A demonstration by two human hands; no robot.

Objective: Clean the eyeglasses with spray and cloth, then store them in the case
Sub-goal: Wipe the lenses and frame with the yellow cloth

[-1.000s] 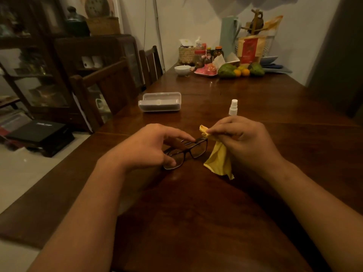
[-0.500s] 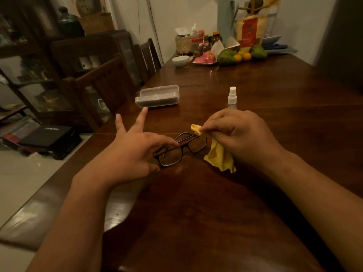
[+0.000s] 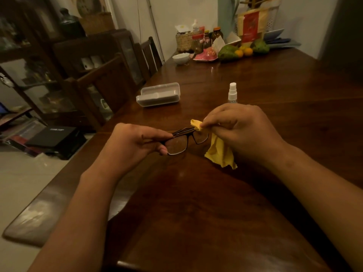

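Above the wooden worktop point(image 3: 196, 203), the left hand point(image 3: 135, 142) pinches the eyeglasses point(image 3: 181, 142) by 1 end while the right hand point(image 3: 241, 132) pinches the yellow cloth point(image 3: 220, 152) seemingly against the other lens, with case point(image 3: 158, 94) and spray bottle point(image 3: 232, 92) standing beyond.

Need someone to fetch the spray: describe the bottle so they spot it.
On the long wooden table, look just beyond the right hand holding the yellow cloth. The spray bottle stands there: small, clear, upright, white-capped, unlike the flat case nearby.

Glossy wooden table point(image 3: 196, 203); soft yellow cloth point(image 3: 220, 154).
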